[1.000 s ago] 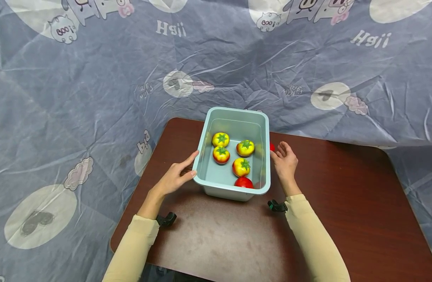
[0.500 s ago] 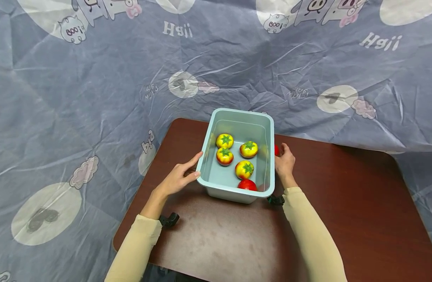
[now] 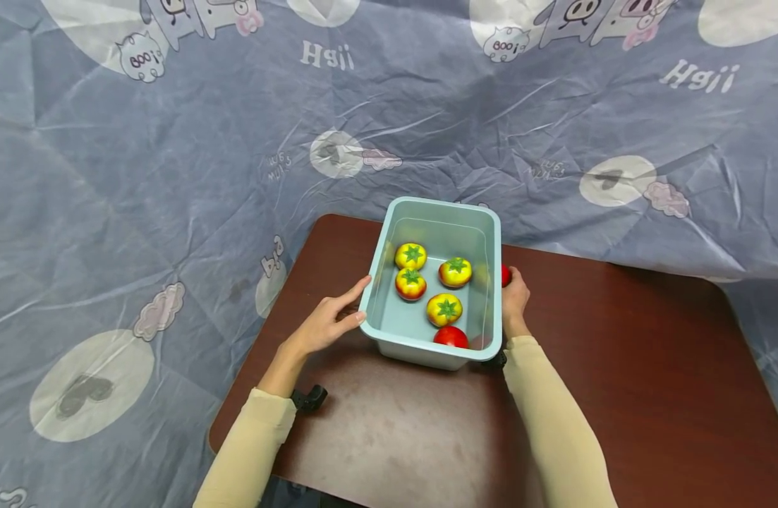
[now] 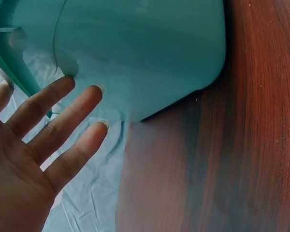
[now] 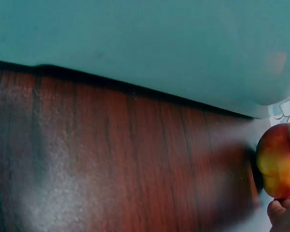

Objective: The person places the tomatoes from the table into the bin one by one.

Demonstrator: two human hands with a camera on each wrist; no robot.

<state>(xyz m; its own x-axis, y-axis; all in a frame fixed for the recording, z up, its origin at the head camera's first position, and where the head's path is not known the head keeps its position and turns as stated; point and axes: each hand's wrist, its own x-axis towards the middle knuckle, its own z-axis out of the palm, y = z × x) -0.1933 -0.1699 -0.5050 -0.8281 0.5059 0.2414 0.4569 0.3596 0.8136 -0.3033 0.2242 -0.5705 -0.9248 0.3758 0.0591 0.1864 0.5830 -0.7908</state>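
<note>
A light blue-green plastic bin [image 3: 427, 346] stands on the table with several tomatoes [image 3: 444, 310] inside. Most show yellow tops with green leafy crowns; one red tomato [image 3: 451, 336] lies at the near wall. My left hand [image 3: 325, 324] touches the bin's left rim with thumb and index finger, the other fingers spread straight beside its wall in the left wrist view. Low on the bin's right side, my right hand [image 3: 515, 300] grips a red and yellow tomato [image 5: 276, 159]. In the right wrist view, fingertips press it from above and below; the rest of that hand is out of frame.
The dark brown wooden table [image 3: 642, 367] extends to the right of the bin and toward me. Behind it hangs a grey-blue printed cloth [image 3: 490, 127], close to the bin's far end. Black straps with small cameras sit on both wrists.
My right hand has moved in beside the bin's right wall and closed round the tomato there. My left hand stays at the rim. The head view has shifted slightly.
</note>
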